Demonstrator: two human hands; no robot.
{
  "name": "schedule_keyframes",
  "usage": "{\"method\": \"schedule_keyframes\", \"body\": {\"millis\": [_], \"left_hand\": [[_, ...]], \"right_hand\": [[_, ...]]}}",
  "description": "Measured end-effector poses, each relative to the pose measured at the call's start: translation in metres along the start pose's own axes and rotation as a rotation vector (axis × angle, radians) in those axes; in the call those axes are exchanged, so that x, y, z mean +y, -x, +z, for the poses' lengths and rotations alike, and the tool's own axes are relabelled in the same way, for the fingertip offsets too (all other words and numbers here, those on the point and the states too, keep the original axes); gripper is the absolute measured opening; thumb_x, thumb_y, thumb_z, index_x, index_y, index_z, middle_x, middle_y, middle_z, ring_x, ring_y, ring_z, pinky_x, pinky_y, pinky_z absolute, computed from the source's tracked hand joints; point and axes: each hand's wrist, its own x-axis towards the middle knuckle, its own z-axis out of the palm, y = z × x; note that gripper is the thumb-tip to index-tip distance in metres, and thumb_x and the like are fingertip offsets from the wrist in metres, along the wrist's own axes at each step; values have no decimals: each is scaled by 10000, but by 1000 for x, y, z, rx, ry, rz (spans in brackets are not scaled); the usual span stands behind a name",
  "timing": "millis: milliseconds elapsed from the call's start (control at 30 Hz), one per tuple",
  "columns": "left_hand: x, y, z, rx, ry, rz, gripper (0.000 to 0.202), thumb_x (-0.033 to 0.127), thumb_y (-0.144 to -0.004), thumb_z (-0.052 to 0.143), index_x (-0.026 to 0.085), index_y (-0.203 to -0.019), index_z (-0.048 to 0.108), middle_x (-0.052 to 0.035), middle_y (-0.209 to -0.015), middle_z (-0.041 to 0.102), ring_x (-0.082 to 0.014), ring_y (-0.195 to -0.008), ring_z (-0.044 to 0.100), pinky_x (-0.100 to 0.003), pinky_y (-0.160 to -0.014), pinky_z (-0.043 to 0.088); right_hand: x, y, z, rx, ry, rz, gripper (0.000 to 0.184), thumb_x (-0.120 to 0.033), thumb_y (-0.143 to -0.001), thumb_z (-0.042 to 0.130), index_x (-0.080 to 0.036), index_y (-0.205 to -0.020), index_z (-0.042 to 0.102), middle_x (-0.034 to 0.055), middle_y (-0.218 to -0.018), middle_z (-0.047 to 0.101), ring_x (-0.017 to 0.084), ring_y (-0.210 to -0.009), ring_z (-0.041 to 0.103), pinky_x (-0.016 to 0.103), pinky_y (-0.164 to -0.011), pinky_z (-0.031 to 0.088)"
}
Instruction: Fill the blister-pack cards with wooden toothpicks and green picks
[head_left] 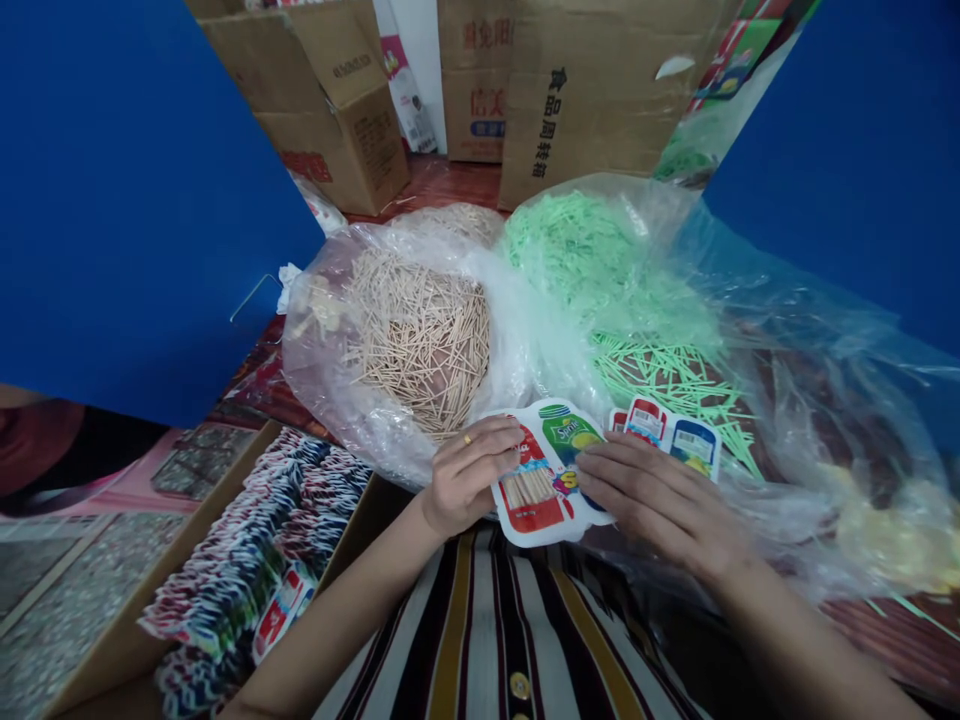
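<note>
In front of my striped shirt, a flat printed packet (532, 518) lies tilted between my hands. It has a red panel, a green Sprite panel and a window with tan sticks behind it. My left hand (471, 475), with a ring on one finger, grips its left edge. My right hand (664, 500) lays its fingers over the right side, hiding part of it. A second printed packet (697, 447), with red and blue panels, shows behind my right hand. Just beyond are a pile of tan sticks (427, 365) and a pile of green sticks (675, 375).
Clear plastic bags (517, 310) spread around both piles. At lower left, a cardboard box (101, 625) holds rows of packets (247, 535). Cardboard cartons (585, 100) stand at the back of the reddish table (457, 180). Blue panels (150, 200) flank both sides.
</note>
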Motion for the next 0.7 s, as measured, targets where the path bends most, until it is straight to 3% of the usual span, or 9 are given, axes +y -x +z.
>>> {"method": "schedule_keyframes", "body": {"millis": [167,300,400,633,700], "left_hand": [[4,-7,-2,-3,56,-142,145,155,-773,661,179,-916,650,-98,-919,724,-200,-874,682,-353,-775,558],[6,-11,-5,-46,121,-284,138,110,-796,599,174,-880,688,-74,-832,726,-176,-811,674,-324,-745,539],[7,-11,-4,-55,182,-433,119,108,-796,587,165,-795,692,-65,-775,716,-164,-758,664,-305,-720,527],[5,-10,-1,-113,230,-617,75,184,-795,620,159,-752,676,-48,-746,696,-157,-715,644,-272,-692,496],[4,-9,-1,-121,229,-651,85,205,-791,635,155,-732,670,-41,-717,682,-150,-688,630,-258,-670,484]], "right_hand": [[3,-6,3,29,-91,49,280,-207,-930,418,-150,-1133,603,113,-1009,705,210,-1029,640,437,-927,528],[3,-13,7,114,-222,181,266,-149,-878,513,-182,-1130,590,81,-928,699,189,-912,666,364,-808,572],[1,-21,4,111,-289,230,318,-152,-831,599,-198,-1144,577,98,-1028,670,199,-952,645,340,-762,565],[1,-46,-18,-239,-316,220,320,-101,-866,451,-200,-1136,592,90,-1119,642,177,-1045,599,331,-853,520],[2,-51,-22,-281,-262,200,342,-109,-867,444,-213,-1162,583,93,-1139,635,187,-1054,595,347,-864,517]]}}
